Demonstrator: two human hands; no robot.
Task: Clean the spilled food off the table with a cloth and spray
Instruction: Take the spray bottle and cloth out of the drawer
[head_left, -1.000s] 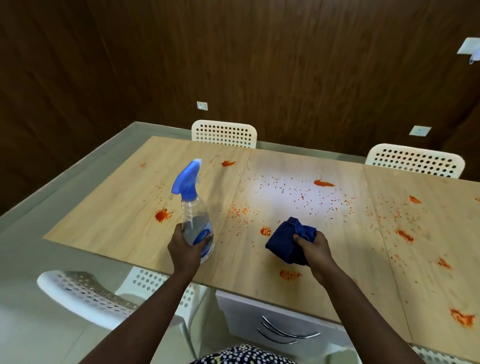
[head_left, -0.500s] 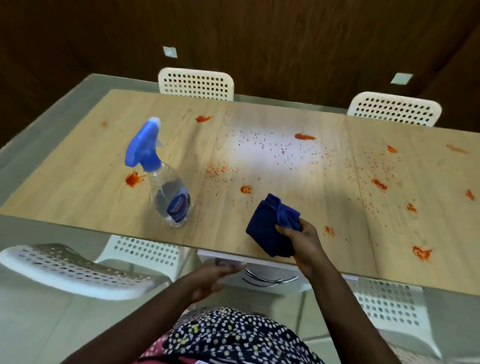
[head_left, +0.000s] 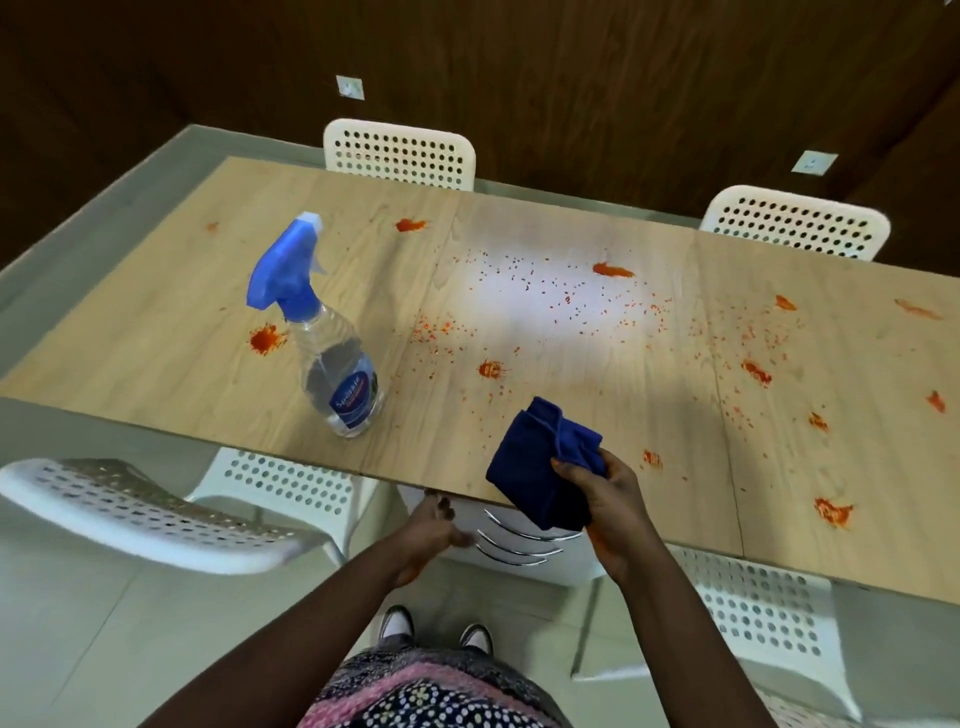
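Observation:
A long wooden table (head_left: 597, 405) is spattered with orange-red food: blobs such as one left of the bottle (head_left: 265, 340), one in the middle (head_left: 491, 370) and several at the right (head_left: 834, 512). A clear spray bottle (head_left: 332, 358) with a blue trigger head stands alone near the front edge. My right hand (head_left: 605, 499) grips a folded dark blue cloth (head_left: 545, 462) just above the table's front edge. My left hand (head_left: 431, 525) hangs below the table edge, fingers relaxed, holding nothing.
Two white perforated chairs (head_left: 400, 153) (head_left: 795, 223) stand at the far side, two more (head_left: 156, 509) (head_left: 753, 613) at the near side. A white drawer unit (head_left: 524, 540) sits under the table. Dark wood panelling lines the wall behind.
My left hand let go of the spray bottle and dropped below the table edge. My right hand drew the cloth back toward the front edge. My view tilted down.

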